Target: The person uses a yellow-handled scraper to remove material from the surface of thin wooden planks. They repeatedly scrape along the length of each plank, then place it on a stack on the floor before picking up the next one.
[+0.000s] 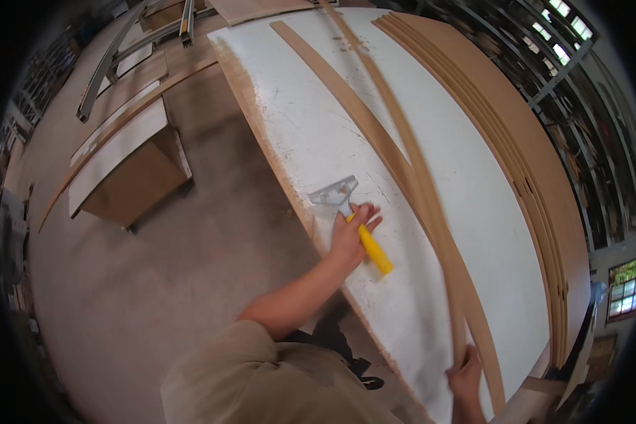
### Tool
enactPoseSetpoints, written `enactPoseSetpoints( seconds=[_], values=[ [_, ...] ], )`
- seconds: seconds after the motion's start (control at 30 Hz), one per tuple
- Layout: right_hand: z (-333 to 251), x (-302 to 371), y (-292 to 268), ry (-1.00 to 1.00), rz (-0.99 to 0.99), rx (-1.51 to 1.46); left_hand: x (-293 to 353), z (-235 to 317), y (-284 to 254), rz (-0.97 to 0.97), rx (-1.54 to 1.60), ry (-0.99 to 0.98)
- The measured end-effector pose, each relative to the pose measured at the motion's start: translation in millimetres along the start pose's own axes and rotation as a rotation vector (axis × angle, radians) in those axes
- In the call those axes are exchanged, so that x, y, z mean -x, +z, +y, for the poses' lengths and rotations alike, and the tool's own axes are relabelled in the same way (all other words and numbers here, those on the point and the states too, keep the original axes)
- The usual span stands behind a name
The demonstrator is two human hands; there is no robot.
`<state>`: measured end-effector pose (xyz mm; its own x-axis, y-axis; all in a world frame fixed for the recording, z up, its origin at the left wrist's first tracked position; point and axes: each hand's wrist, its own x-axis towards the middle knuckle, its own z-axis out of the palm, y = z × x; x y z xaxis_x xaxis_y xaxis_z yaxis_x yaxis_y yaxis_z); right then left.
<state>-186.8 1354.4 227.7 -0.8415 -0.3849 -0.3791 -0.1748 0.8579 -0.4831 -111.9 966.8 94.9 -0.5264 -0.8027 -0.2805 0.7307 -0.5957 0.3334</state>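
My left hand (352,230) is closed around a scraper (377,256) with a yellow handle and a wide grey head. The scraper is over the left side of a white-topped table (290,106), whose edge looks worn and brown. At the lower right, my right hand (466,381) grips the near end of a thin brown wooden strip (396,106). This strip runs away from me and crosses a second strip (332,81) lying on the table. Part of my right hand's fingers is hidden by the strip.
A stack of long brown strips (487,134) lies beside a brown board (466,56) along the table's right side. On the left stand a low wheeled cabinet (131,177) with a long strip (131,116) across it and metal rails (106,67). Racks (558,92) line the right wall.
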Motion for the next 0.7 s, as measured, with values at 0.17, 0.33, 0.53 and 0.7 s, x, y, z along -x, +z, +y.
enactPoseSetpoints(
  seconds=[0.17,0.33,0.53,0.7],
  values=[
    [-12.1,161.6,46.9,0.138,-0.251,-0.135,-10.0,30.0,0.7,-0.08,-0.105,-0.116],
    [16.6,222.9,41.4,0.26,-0.565,-0.273,7.1,73.3,-14.1,-0.269,0.134,-0.083],
    [120.0,223.8,9.9,0.245,-0.478,-0.115,97.0,68.8,-24.7,0.0,-0.199,0.161],
    [134.7,226.0,-12.8,-0.333,0.133,0.403,193.1,-11.0,-42.1,0.066,-0.477,0.211]
  ],
)
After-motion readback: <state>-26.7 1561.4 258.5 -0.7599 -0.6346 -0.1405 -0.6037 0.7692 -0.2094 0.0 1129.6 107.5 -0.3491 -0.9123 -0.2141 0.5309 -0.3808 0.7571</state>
